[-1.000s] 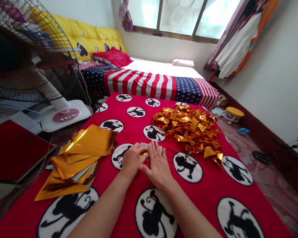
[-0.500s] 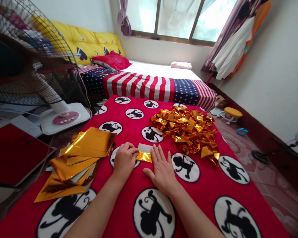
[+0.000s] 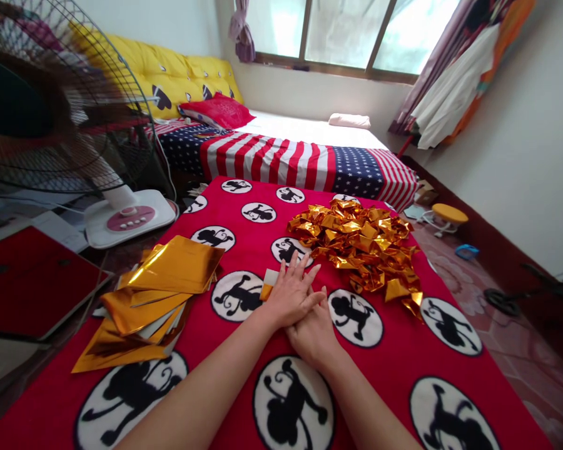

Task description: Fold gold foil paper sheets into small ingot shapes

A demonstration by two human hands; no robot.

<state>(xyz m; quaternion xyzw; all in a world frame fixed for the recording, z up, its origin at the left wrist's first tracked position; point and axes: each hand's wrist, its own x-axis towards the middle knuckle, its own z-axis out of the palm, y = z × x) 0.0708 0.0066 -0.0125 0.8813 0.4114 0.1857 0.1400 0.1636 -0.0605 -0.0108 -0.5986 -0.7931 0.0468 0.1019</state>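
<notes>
Crosswise, the left hand (image 3: 288, 295), fingers (image 3: 301, 270) outspread, overlaps the right hand (image 3: 314, 330), whose grip's hidden.

Bed (image 3: 286, 125) noted beyond the hands (image 3: 288, 290), below a bright window (image 3: 342, 37). White wall (image 3: 535, 137) and pinkish tiled floor (image 3: 469, 287) observed to their right; fan (image 3: 112, 187), left.

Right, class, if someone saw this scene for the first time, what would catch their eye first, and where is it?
Probably the glinting heap of folded gold pieces, towards the far right of the red cloth with its black monkey figures. Next, near the middle, the left hand lies across the right hand, a bit of gold-and-grey paper showing beside them. A loose stack of gold sheets shines on the left.
</notes>
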